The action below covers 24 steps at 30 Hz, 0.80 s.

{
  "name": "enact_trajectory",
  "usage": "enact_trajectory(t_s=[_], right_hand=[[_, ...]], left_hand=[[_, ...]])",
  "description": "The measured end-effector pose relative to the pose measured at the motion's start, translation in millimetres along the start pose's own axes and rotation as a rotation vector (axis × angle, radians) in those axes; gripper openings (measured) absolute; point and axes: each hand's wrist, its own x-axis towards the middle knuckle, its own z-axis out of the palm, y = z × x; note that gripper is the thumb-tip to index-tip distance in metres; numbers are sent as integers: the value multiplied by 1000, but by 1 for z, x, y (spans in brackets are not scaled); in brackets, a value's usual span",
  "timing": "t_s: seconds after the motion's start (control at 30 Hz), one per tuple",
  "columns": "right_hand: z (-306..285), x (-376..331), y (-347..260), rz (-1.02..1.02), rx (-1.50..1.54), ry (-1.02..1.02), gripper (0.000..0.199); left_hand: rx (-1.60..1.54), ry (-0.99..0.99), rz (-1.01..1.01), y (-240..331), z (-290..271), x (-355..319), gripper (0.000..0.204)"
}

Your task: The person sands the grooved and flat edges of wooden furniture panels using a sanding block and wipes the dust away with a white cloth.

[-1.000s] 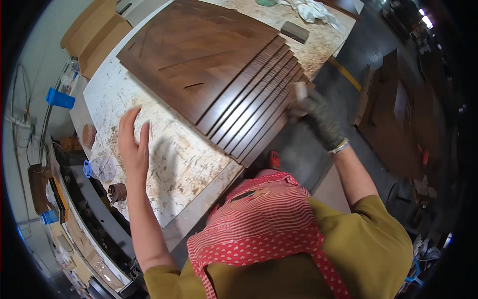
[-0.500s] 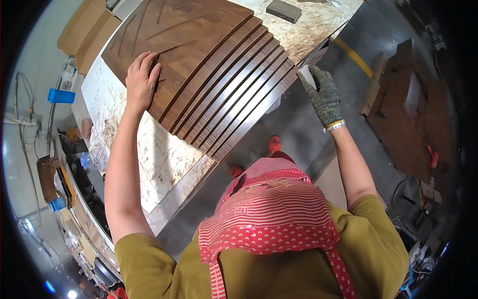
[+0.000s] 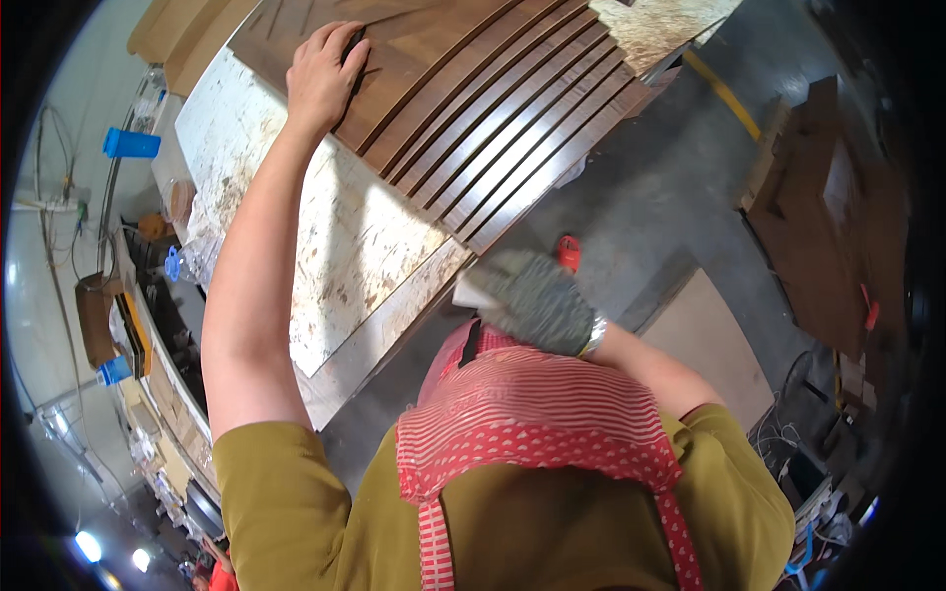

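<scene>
A stack of dark brown wooden panels [image 3: 512, 108] with curved edges lies fanned out in steps on the table. My bare left hand [image 3: 325, 77] rests on the top panel near its left end, fingers stretched out over the wood. My right hand [image 3: 540, 300] wears a grey knitted glove and is smeared by motion. It grips a small white block [image 3: 475, 294] just off the near corner of the stack, close to my apron. Whether the block touches the lowest panel's edge, I cannot tell.
The stained white tabletop [image 3: 335, 256] shows left of the panels. Beyond its left side are a blue cup [image 3: 132, 144] and a clear bottle [image 3: 197, 261]. A brown cardboard box [image 3: 187, 39] stands at the far left. More brown panels [image 3: 808, 227] are stacked on the right.
My right hand has swept with the white block from the stack's far right corner to its near corner. My left hand stays on the top panel. The whole view has shifted.
</scene>
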Motion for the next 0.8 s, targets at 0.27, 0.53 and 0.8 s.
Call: enact_trajectory(t_s=[0.27,0.53,0.8], right_hand=[[-143,11,183,638,-352,533,42],[-123,18,183,469,-380,390,45],[-7,40,-9,23,-72,-336,40]], left_hand=[[9,-20,-27,7,-4,0,37],[-3,6,-9,6,-4,2,36],[-6,20,0,1,-1,-2,37]])
